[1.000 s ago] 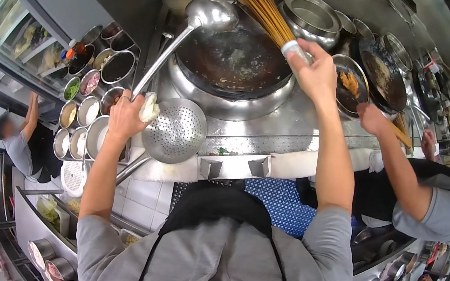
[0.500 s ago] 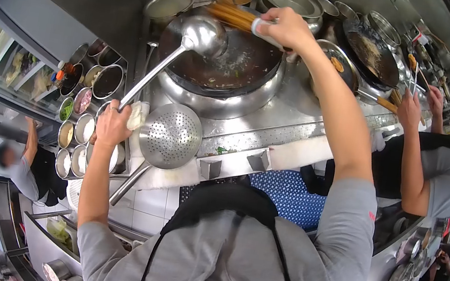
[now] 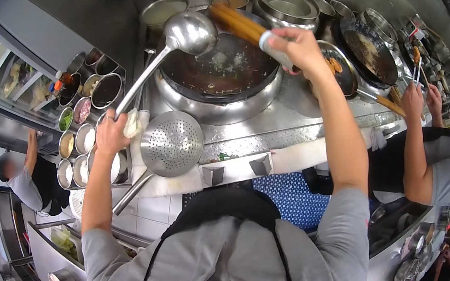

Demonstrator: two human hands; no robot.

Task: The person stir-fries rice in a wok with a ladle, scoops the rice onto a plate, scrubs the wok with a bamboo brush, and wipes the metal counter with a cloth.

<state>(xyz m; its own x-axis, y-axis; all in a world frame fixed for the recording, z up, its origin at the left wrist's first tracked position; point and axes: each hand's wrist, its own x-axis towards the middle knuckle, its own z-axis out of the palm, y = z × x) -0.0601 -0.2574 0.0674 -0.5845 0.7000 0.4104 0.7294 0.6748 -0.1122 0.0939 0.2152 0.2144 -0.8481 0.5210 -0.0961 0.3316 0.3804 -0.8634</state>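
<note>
Right hand closed around the white-banded handle end of a bundled bamboo wok brush, bristles reaching up-left across the far rim of the large dark round wok. Wok seated in a round steel burner ring, holding shallow brownish liquid with pale foam near the centre. Left hand clenched on the end of a long-handled steel ladle, a crumpled white cloth pinched against the handle. Ladle bowl at the wok's left rim, whether touching or just above it not clear from this angle.

Round perforated steel skimmer lying on the counter edge just right of the left hand, handle pointing down-left. Cluster of small steel condiment bowls just left of that hand, holding pale, green and dark contents. Stack of steel basins beyond the wok.

Second dark wok to the right, and between the two a smaller dark pan with orange-brown pieces. Co-worker in a grey shirt at the right, one hand on a wooden handle. Another person at lower left, arm raised towards the shelf.
</note>
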